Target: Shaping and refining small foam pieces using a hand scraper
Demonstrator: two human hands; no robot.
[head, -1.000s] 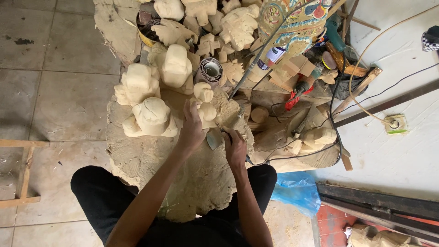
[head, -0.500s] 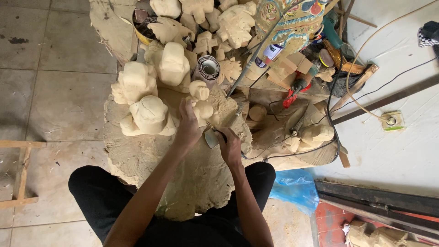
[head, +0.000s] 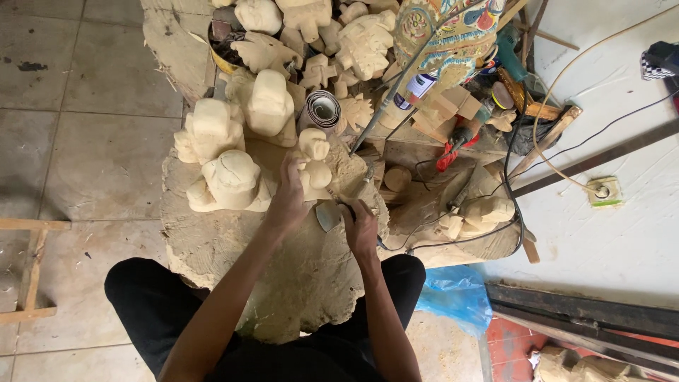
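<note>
A small pale wooden figure (head: 314,161) stands on a big rough wooden block (head: 233,255) between my knees. My left hand (head: 288,198) grips the figure from its left side and steadies it. My right hand (head: 361,228) is closed around the handle of a carving blade (head: 327,214), whose flat metal end rests against the figure's lower part. Both forearms reach forward over the block.
Several unfinished pale carvings (head: 230,180) crowd the block's far side, with a roll of sandpaper (head: 323,109) among them. A painted carved piece (head: 453,32), power tools and cables (head: 460,138) lie at the right. A blue plastic bag (head: 456,297) sits by my right knee.
The view has shifted slightly. Both hands have stayed on the figure, the right hand working the blade in small movements against it.
</note>
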